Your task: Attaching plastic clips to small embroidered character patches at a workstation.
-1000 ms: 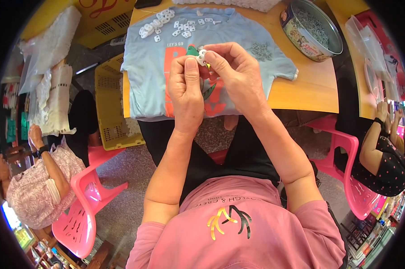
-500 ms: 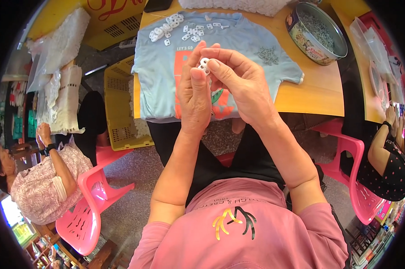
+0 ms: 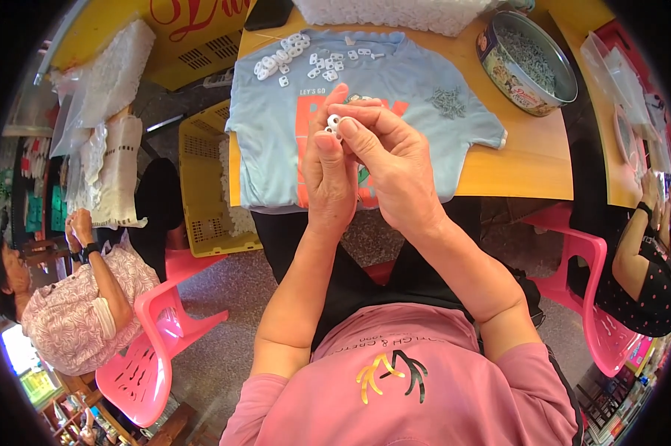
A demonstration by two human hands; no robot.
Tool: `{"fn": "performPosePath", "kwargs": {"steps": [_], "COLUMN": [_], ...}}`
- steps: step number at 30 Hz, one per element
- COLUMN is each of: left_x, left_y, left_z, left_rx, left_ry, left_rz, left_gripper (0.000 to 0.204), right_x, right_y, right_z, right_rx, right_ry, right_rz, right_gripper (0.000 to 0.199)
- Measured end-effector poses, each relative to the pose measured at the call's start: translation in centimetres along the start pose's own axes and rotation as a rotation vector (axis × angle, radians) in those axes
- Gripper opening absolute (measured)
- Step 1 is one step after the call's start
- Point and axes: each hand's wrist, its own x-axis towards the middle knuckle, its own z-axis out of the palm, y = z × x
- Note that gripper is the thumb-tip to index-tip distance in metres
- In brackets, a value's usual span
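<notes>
In front of my chest, both hands meet over a small white plastic piece with round holes [image 3: 333,123]. My left hand [image 3: 330,175] is closed on it, the thumb at its near side and the fingers behind. The thumb and fingers of my right hand [image 3: 395,156] pinch at its right side; whether a screw is between them is hidden. Beneath lies a light blue T-shirt [image 3: 268,149] with an orange print, spread over the table. Loose white pieces [image 3: 326,67] and a heap of similar white pieces [image 3: 276,58] are at its far left. A small pile of screws [image 3: 448,102] rests to the right.
A round tin of screws [image 3: 528,63] stands on the wooden table [image 3: 521,163] at the far right. White pieces fill a bag [image 3: 387,15] at the back. A yellow crate [image 3: 201,215] is left of the table. People sit on pink chairs [image 3: 153,357] on both sides.
The view has shifted a little, so the table sits lower in the picture. My hands stay together on the white piece with only a slight movement.
</notes>
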Motion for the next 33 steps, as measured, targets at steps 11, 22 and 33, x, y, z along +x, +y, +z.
{"fn": "performPosePath", "kwargs": {"steps": [11,22,33], "left_x": [-0.1,0.0,0.2], "left_y": [-0.6,0.0,-0.2], "left_z": [-1.1,-0.8,-1.0], "left_rx": [-0.08,-0.161,-0.08], "left_ry": [-0.074,-0.135,-0.167], "left_rz": [0.017,-0.078,-0.008], "left_gripper": [0.058,0.053,0.052], "right_x": [-0.2,-0.1,-0.6], "right_y": [-0.5,-2.1,-1.7], "right_z": [-0.3,-1.8,-1.2], "right_rx": [0.028,0.077,-0.055], "right_ry": [-0.056,-0.129,-0.09], "right_rz": [-0.008,0.151,0.097], "right_gripper": [0.02,0.019,0.019]}}
